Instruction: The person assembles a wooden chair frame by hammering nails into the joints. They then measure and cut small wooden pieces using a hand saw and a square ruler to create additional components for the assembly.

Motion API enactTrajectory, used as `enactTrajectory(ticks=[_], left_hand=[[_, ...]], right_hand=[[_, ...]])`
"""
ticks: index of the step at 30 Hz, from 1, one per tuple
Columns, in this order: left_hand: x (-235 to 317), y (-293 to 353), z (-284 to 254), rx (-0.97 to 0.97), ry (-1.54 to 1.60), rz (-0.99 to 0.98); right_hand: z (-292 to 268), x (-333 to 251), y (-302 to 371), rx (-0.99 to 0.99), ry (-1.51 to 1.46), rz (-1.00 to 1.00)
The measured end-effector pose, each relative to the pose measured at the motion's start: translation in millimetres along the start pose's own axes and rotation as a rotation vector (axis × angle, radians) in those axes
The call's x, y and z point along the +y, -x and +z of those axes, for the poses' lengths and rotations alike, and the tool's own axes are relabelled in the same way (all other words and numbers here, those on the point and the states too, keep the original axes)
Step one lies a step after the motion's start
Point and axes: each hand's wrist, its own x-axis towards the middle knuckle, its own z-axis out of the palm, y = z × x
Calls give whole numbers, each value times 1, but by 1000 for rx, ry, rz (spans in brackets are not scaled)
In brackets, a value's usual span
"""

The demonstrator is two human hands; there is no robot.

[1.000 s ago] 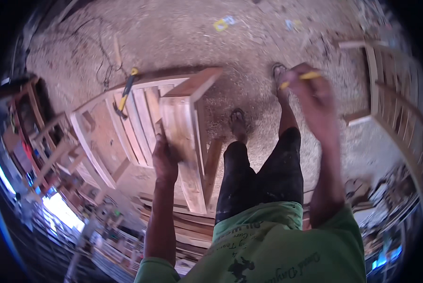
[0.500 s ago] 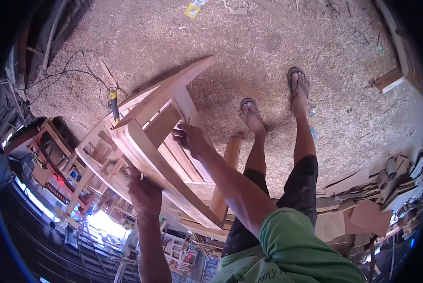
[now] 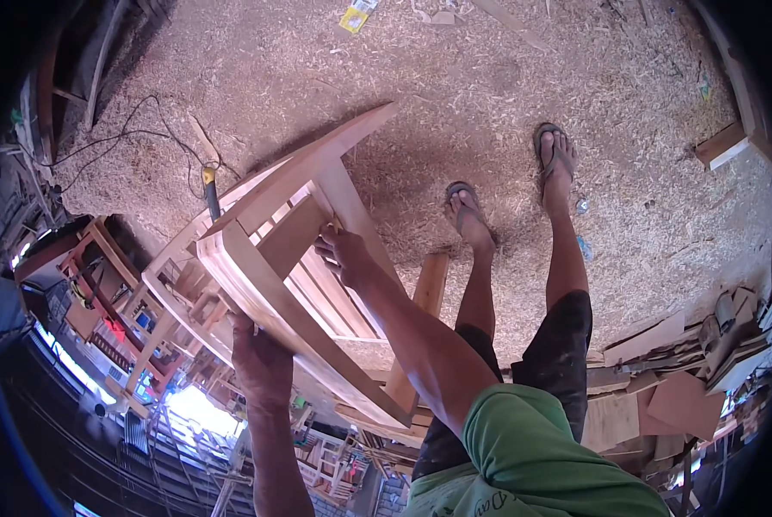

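A pale bare-wood furniture frame (image 3: 274,297) with slats and a curved rail stands tilted in front of me, left of my legs. Around its near outer side my left hand (image 3: 263,366) is closed, its fingers partly hidden by the wood. My right hand (image 3: 349,256) reaches inside the frame, fingers curled at the edge of a short cross board (image 3: 293,237). Whether a small piece is also between those fingers cannot be made out. Beyond the frame's far left corner is a slim yellow-and-dark corded tool (image 3: 211,194).
Wood shavings cover the floor (image 3: 489,77). The tool's black cable (image 3: 127,132) trails left. A loose board (image 3: 418,319) stands between the frame and my legs. Stacked offcuts (image 3: 683,405) lie at the right; more wooden furniture (image 3: 119,293) stands at the left.
The frame's near corner has shifted slightly left and looks tipped a little. Both hands stay on it, the right one dropping slightly along the cross board. The view has moved a little.
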Motion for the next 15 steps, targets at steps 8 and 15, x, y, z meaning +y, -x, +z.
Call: enactTrajectory(ticks=[8, 15], left_hand=[[-3, -2, -10, -21, 17, -5], [-4, -1, -12, -29, 5, 18]], right_hand=[[-5, 3, -2, -28, 31, -58], [-8, 4, -3, -31, 48, -75]])
